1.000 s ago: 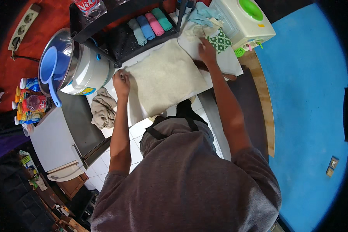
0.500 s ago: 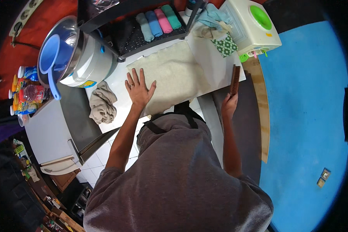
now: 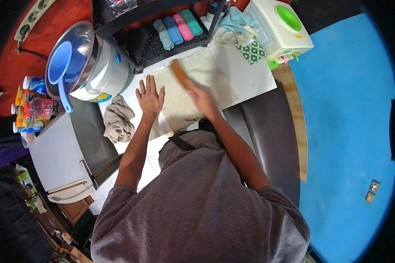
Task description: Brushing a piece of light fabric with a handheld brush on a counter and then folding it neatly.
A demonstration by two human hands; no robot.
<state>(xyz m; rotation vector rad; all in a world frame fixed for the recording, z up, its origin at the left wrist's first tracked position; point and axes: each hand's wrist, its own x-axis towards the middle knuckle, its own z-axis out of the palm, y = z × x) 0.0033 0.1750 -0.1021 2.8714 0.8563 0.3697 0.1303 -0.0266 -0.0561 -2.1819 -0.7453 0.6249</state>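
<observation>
Crumpled beige cloth [image 3: 119, 121]: near left, on white tabletop [image 3: 248, 87]. Right hand [image 3: 201, 101]: closed around one end of a brown brush [image 3: 180, 74], blurred, over the cream fabric sheet; contact cannot be told. Left hand [image 3: 150, 101]: palm down, fingers spread, gripping nothing, at the sheet's left edge. Cream fabric sheet [image 3: 176, 109]: spread out, mid-table. Green patterned cloth [image 3: 252, 52]: far right. Four rolled towels [image 3: 184, 27]: far, on black rack [image 3: 147, 57].
</observation>
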